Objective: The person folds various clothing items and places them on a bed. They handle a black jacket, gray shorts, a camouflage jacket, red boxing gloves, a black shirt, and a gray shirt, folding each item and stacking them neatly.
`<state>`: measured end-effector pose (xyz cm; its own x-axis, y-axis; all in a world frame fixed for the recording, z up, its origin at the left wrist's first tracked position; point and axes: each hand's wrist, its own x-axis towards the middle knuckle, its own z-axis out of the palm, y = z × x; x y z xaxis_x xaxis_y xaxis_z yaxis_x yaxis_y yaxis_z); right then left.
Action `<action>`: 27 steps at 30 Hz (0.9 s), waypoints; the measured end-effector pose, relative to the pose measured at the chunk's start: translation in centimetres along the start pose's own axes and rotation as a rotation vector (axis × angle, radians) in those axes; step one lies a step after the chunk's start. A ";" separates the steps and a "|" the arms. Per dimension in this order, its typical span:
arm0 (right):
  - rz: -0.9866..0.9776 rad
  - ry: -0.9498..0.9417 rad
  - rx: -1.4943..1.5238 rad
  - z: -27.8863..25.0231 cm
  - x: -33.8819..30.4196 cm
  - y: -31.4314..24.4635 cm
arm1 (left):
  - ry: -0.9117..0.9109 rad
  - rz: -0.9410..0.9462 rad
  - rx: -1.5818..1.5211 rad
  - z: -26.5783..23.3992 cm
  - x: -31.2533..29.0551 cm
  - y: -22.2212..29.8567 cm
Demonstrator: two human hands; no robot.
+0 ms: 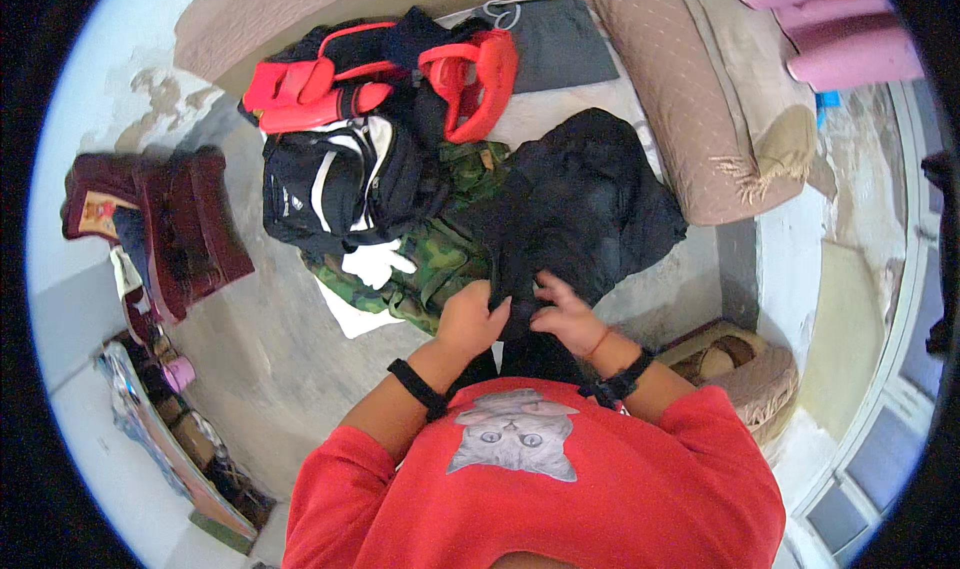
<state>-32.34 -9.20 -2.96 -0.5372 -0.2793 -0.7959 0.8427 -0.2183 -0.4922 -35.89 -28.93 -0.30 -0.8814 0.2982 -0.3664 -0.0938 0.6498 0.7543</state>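
Note:
A large black cloth garment (590, 199) lies spread in front of me, its near edge between my hands. My left hand (468, 321) is closed on that near edge, with the thumb showing on top and the other fingers mostly hidden. My right hand (572, 317) rests at the same edge with fingers and thumb apart, touching the black fabric. Beside the garment, to the left, are a camouflage-patterned cloth item (435, 269) and a white glove (378, 264). A black and white backpack (330, 184) stands just beyond them.
Red and black padded gear (465, 79) is heaped behind the backpack. A dark grey flat pad (565, 49) lies at the back. A brown sofa (680, 89) borders the right, and a dark red cabinet (190, 229) stands at left. A patterned cushioned seat (765, 379) is near right.

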 end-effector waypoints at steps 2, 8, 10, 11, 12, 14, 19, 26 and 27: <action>0.026 0.101 0.463 -1.1 -2.3 -1.8 | -0.018 0.101 0.176 0.5 -0.7 2.3; -0.320 0.207 -0.510 -0.9 -3.7 -3.7 | -0.473 0.479 -0.006 2.9 -5.4 7.6; -0.352 0.529 -0.550 -2.2 -5.7 -5.0 | -0.496 0.588 -0.015 1.6 -6.4 6.3; -0.367 0.645 -0.527 -3.5 -8.0 -6.2 | -0.496 0.633 -0.048 0.7 -6.3 5.1; -0.424 0.740 -0.512 -4.9 -12.2 -7.4 | -0.473 0.701 -0.098 -0.3 -6.4 3.9; -0.668 0.896 -0.185 -5.4 -21.9 -9.1 | -0.437 0.608 -0.094 -2.6 -7.0 1.3; -1.398 1.631 -0.358 2.3 -44.7 -3.5 | -0.460 0.356 -0.076 -5.5 -7.7 -2.1; 0.435 1.360 -0.801 -2.0 -35.7 17.7 | -0.540 0.672 -0.054 -3.5 -9.4 0.6; 0.337 1.523 -0.694 -2.8 -37.3 19.4 | -0.545 0.705 -0.012 -2.7 -8.8 1.6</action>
<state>4.16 -0.41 16.17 -0.1750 0.9444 -0.2783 0.9809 0.1917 0.0340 -29.54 -32.41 5.57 -0.3934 0.9191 -0.0213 0.3792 0.1833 0.9070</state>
